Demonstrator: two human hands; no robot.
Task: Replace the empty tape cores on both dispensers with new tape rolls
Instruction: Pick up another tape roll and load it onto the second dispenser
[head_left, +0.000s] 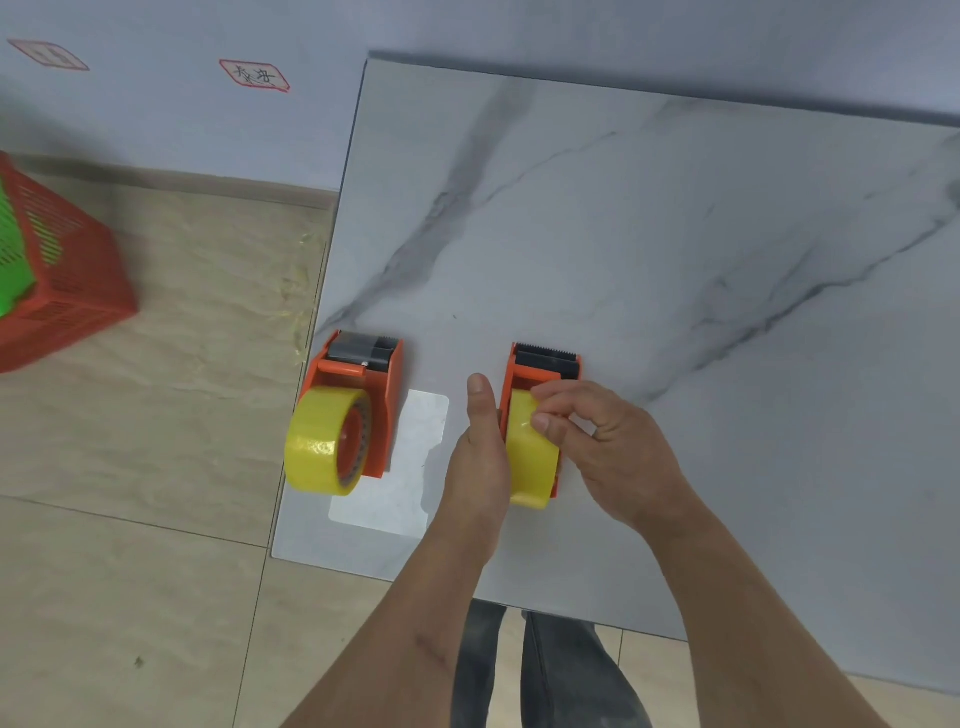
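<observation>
Two orange tape dispensers stand on the marble-patterned table (649, 218). The left dispenser (382, 395) near the table's left edge carries a full yellow tape roll (319, 449). The right dispenser (540, 366) also holds a yellow tape roll (530, 462). My left hand (480, 452) presses flat against the left side of that roll and dispenser. My right hand (597, 441) pinches the top of the right roll with thumb and fingertips, at the tape's surface. The right dispenser's toothed blade shows beyond my fingers.
A white sheet (400, 467) lies on the table between the dispensers. An orange plastic basket (62, 291) with something green in it sits on the tiled floor at far left. The table's left edge is just beside the left dispenser.
</observation>
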